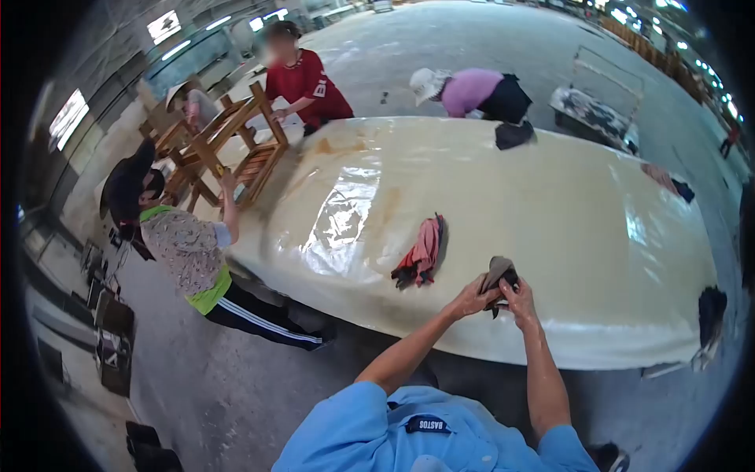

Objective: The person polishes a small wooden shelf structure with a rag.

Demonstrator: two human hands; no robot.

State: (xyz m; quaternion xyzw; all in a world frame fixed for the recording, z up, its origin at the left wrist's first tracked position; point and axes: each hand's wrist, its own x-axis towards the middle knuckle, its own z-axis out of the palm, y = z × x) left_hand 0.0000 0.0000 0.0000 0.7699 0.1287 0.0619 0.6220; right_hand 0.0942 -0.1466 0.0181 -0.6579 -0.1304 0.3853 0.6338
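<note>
Over the near edge of the plastic-covered table (566, 267), my left hand (473, 297) and my right hand (519, 304) are closed on one crumpled dark grey-brown rag (499, 272). The two hands are close together, with the rag bunched between them and a dark end hanging below. Part of the rag is hidden by my fingers. A red and dark rag (425, 248) lies on the table to the left of my hands.
Wooden chair frames (259, 149) stand at the table's left end, near a person in a patterned top (185, 248) and one in red (314, 86). Another person in purple (476, 90) bends at the far edge. Dark cloths (514, 135) lie along the edges. A cart (594, 110) stands beyond.
</note>
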